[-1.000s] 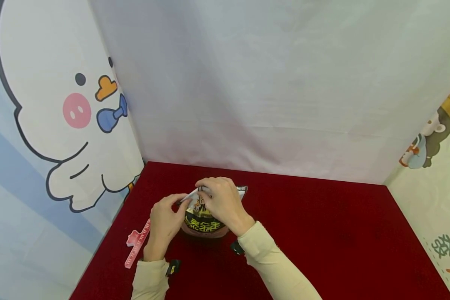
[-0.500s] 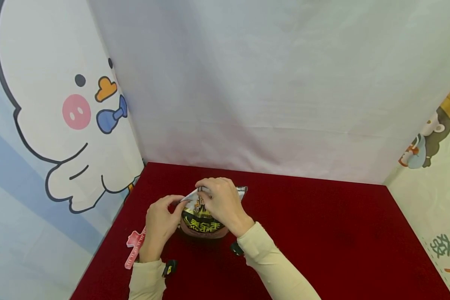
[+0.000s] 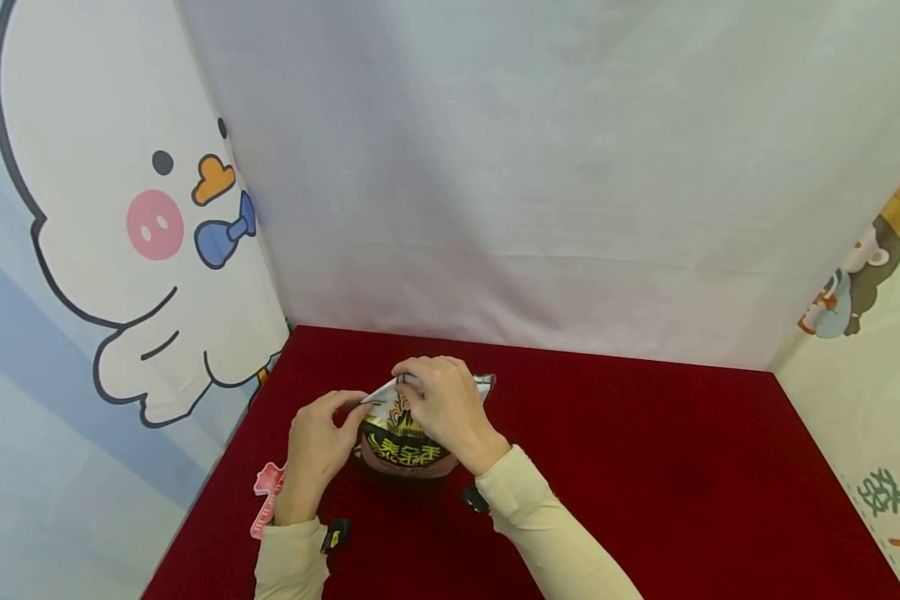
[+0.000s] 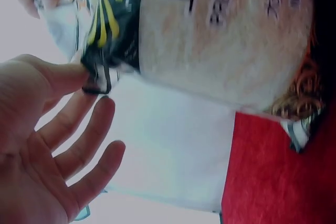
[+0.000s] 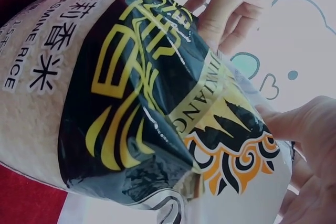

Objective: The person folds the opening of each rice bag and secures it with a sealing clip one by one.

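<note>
A bag of rice (image 3: 405, 446) with a black and gold band stands on the red table, its white top edge folded over. My left hand (image 3: 318, 450) pinches the top's left corner between thumb and index finger; in the left wrist view the other fingers of that hand (image 4: 58, 135) are spread apart. Higher on the same edge, my right hand (image 3: 446, 408) pinches the fold. The right wrist view has the bag (image 5: 121, 103) close up, my right hand (image 5: 310, 145) at its top and my left hand (image 5: 226, 9) at its side.
A pink clip (image 3: 268, 492) lies on the red table (image 3: 630, 467), left of my left forearm and partly hidden by it. Pale curtains with cartoon prints stand behind the table and at both sides.
My left hand has moved slightly left and down along the bag's edge, covering more of the pink clip. The right hand keeps its place on the fold.
</note>
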Available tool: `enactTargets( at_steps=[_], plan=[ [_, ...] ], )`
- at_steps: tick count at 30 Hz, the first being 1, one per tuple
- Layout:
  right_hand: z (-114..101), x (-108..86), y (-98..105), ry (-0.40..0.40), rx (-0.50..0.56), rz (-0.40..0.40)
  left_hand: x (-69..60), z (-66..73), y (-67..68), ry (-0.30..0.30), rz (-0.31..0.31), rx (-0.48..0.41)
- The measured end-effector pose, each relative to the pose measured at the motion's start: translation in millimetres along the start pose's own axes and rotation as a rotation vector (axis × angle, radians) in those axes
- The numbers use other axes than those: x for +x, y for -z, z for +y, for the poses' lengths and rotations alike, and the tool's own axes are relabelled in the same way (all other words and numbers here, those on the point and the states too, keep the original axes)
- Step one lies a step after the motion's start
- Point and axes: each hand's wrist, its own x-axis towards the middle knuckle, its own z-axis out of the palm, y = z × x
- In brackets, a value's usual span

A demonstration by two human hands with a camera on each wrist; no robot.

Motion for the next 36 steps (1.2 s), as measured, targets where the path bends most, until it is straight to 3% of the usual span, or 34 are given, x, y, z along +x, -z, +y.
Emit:
enactTargets(
  at_steps=[10, 19, 28, 36],
  plan=[
    [-3.2, 0.8, 0.1, -0.011, -0.006, -0.023, 0.1, -4.8, 4.2, -0.003, -0.028, 0.037],
    [-4.9, 0.2, 0.9, -0.027, 0.003, -0.010, 1.0, 3.5, 0.6, 0.006, -0.039, -0.058],
    [-6.4, 0.1, 1.1, -0.035, -0.006, -0.014, 1.3, 9.9, -4.9, 0.014, -0.013, -0.078],
    [-6.8, -0.1, 0.6, -0.025, -0.013, -0.002, 0.6, 22.7, -17.1, -0.046, 0.035, -0.165]
  ],
)
